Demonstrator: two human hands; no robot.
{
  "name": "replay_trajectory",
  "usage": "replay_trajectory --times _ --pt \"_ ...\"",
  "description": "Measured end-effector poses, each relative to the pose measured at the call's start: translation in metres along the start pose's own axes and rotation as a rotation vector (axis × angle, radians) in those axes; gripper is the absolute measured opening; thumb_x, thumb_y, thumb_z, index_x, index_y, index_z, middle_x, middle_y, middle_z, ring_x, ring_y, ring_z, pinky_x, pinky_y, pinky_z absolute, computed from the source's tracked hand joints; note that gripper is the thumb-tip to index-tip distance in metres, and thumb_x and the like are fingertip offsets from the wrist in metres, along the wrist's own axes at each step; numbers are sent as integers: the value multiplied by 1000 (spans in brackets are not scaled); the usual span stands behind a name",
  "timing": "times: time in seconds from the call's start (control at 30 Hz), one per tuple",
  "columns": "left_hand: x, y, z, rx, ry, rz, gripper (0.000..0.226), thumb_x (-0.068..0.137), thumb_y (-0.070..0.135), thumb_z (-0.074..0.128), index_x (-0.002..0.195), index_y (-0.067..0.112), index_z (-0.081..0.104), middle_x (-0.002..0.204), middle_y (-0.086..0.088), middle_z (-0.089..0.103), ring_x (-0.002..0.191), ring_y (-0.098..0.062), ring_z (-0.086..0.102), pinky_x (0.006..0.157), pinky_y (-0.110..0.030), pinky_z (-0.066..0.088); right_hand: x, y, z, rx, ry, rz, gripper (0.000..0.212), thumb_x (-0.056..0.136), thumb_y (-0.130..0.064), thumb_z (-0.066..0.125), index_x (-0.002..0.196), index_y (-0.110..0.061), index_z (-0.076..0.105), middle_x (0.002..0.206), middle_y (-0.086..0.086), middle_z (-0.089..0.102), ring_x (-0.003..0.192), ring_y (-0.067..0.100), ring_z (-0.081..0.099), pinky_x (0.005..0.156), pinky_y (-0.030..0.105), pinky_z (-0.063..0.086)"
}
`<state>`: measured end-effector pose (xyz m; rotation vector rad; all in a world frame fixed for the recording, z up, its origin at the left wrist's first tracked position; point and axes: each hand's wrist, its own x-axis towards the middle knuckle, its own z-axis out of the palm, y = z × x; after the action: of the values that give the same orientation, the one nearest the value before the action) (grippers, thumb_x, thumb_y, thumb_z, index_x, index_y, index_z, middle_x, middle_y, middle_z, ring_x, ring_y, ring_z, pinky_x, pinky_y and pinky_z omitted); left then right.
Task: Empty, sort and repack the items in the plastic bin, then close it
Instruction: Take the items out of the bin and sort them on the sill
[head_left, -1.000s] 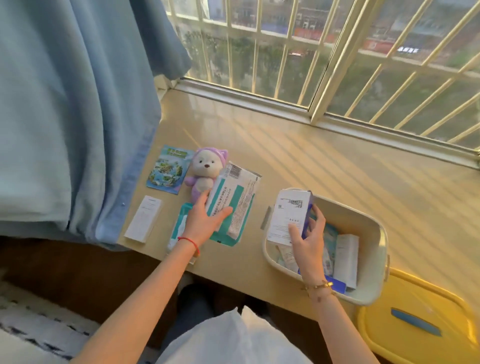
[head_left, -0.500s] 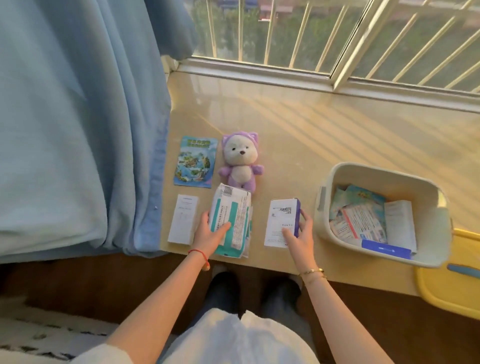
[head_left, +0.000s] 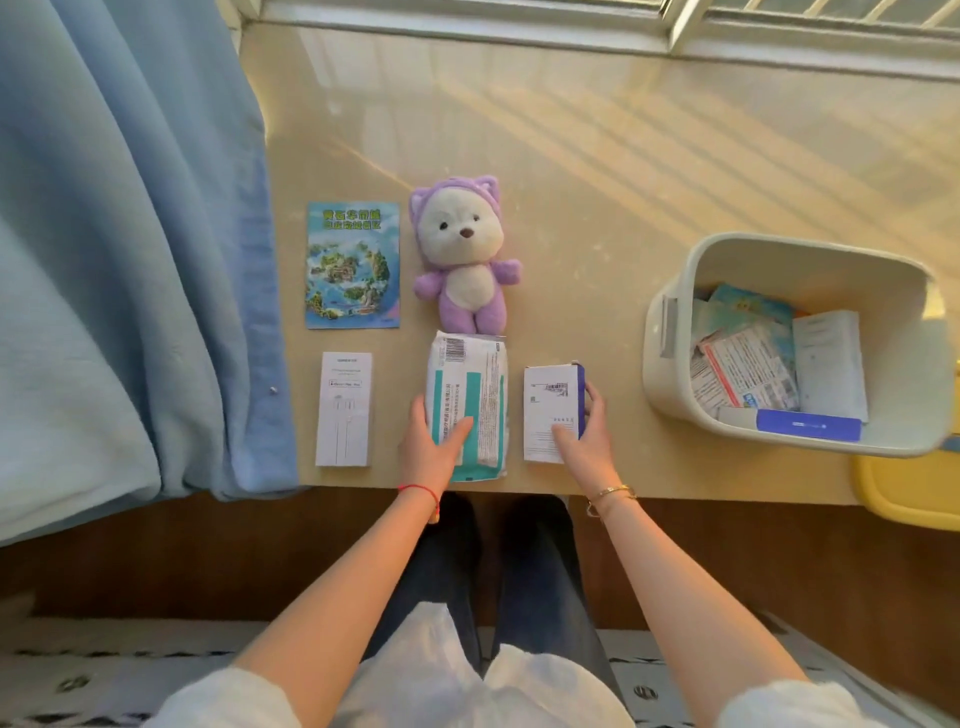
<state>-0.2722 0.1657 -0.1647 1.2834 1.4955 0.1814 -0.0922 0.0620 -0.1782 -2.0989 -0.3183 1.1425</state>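
From my remote view, the cream plastic bin (head_left: 670, 364) sits at three o'clock on the sill, lid off, holding leaflets, a white box (head_left: 830, 364) and a blue-edged box (head_left: 808, 425). The yellow lid (head_left: 904, 491) lies just beside it at four o'clock. My left hand (head_left: 431, 447) rests flat, fingers spread, on the teal-and-white packet (head_left: 467, 384); my right hand (head_left: 584, 434) grips the white-and-blue box (head_left: 550, 405). At eleven o'clock lie a brochure (head_left: 353, 265) and a purple plush toy (head_left: 462, 254).
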Motion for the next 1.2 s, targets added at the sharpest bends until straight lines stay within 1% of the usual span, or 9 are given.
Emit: replay_trajectory --times 0.1,0.23,0.33,0.43,0.6,0.67,0.77,0.93,1.2 --pt "3 -1 -4 105 27 23 49 80 41 70 121 24 49 113 1 55 101 -13 59 80 -32 57 4 6 2 -232 45 -33 69 88 -12 63 145 -24 25 136 3 45 121 18 50 97 42 51" --pt "0 10 -15 192 -20 76 49 83 37 68 125 23 48 116 2 57 106 -12 57 84 -33 55 3 6 -3 -459 79 -63 72 88 -16 64 147 -14 24 142 8 38 133 25 35 113 44 31" --pt "-6 22 -27 298 23 158 58 84 35 67 135 21 43 126 1 52 116 -13 50 95 -32 46 -10 -2 -14 -509 124 -132 64 90 -18 61 146 -12 29 144 9 39 135 25 34 114 39 29" --pt "-18 39 -41 416 39 258 52 88 33 63 134 19 46 127 -1 53 119 -14 48 91 -23 36 -32 -12 -29 -524 217 -267 55 92 -20 59 141 -12 38 139 7 46 132 21 39 112 35 32" --pt "-41 75 -53 569 65 513 36 90 27 61 124 20 54 117 1 60 108 -11 52 88 -21 37 -68 -24 -71 -500 370 -420 46 89 -16 63 132 -10 50 127 6 55 122 19 46 104 26 35" --pt "-50 93 -46 579 72 586 33 89 23 62 121 19 56 113 -1 61 104 -14 55 87 -25 41 -76 -26 -95 -462 408 -444 46 88 -16 65 131 -9 51 126 6 55 124 19 47 106 28 35" --pt "-63 121 -22 595 76 672 30 89 26 61 119 23 57 112 2 61 102 -14 57 85 -32 50 -77 -26 -140 -424 435 -460 45 88 -15 66 130 -10 52 127 7 55 124 20 46 107 35 39" --pt "-80 168 50 518 79 791 28 87 21 62 115 18 63 110 2 65 103 -14 59 91 -35 49 -47 -15 -227 -464 454 -418 44 89 -18 64 130 -11 51 127 8 54 123 20 45 103 34 43" --pt "-74 218 194 486 3 717 30 87 21 62 116 18 61 109 0 65 98 -18 61 87 -35 50 29 -3 -340 -483 415 -317 49 90 -17 62 135 -7 45 131 12 50 123 26 48 102 35 42"
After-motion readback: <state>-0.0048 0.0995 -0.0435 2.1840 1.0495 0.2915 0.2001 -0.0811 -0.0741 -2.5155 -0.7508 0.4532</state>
